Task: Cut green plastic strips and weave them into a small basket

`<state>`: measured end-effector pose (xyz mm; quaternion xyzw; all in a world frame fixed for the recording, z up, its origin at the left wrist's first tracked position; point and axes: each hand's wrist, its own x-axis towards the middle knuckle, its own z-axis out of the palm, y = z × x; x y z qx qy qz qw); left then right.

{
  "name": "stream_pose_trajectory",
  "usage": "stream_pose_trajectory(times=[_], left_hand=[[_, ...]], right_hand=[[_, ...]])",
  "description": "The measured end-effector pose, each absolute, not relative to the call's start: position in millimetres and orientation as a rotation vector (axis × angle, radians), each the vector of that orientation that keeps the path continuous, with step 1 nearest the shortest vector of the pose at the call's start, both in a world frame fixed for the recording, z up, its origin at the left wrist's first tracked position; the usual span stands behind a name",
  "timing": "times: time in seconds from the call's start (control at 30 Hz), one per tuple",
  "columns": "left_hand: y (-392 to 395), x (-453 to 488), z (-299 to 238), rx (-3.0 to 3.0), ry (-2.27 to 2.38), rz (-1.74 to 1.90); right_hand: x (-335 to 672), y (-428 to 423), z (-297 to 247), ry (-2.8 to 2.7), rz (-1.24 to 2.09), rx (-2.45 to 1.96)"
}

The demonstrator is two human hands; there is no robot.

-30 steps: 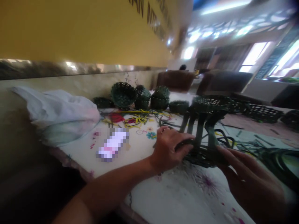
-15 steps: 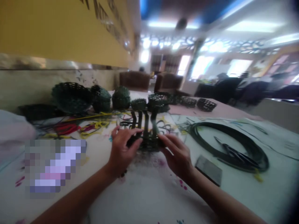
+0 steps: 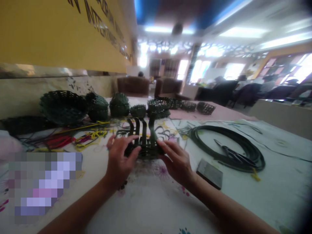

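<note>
A half-woven dark green basket base (image 3: pixel 145 150) lies on the white flowered tablecloth (image 3: pixel 156 201), with several green strips (image 3: pixel 143 130) standing up from it. My left hand (image 3: pixel 119 161) grips its left side, thumb on the weave. My right hand (image 3: pixel 174 160) holds its right side, fingers stretched along the edge. Both forearms reach in from the bottom of the view.
Several finished green baskets (image 3: pixel 63 105) stand along the wall at the left and further back (image 3: pixel 206 108). Loose yellow and red strips (image 3: pixel 78 138) lie left. A coil of green strip (image 3: pixel 229 149) with scissors (image 3: pixel 230 152) and a dark flat block (image 3: pixel 209 173) lie right. Seated people are far right.
The view has swung right and steadied. Both hands have stayed on the woven base, which now sits nearer the middle of the view.
</note>
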<state>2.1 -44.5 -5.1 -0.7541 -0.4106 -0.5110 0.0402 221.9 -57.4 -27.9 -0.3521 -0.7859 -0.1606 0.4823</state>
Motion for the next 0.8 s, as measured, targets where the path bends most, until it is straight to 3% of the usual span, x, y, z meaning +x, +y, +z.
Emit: stream_pose_trajectory(times=[0.43,0.8], left_hand=[[-45.4,-1.3,4.3,-2.363,-1.445,-1.571],[-31.1,-11.0,-2.8,-2.418,-1.579,-2.018]], right_hand=[[218.8,-61.8,-23.8,-1.905,-0.239,-0.796],[223.4,-59.1,-7.3,-1.665,0.163,-1.002]])
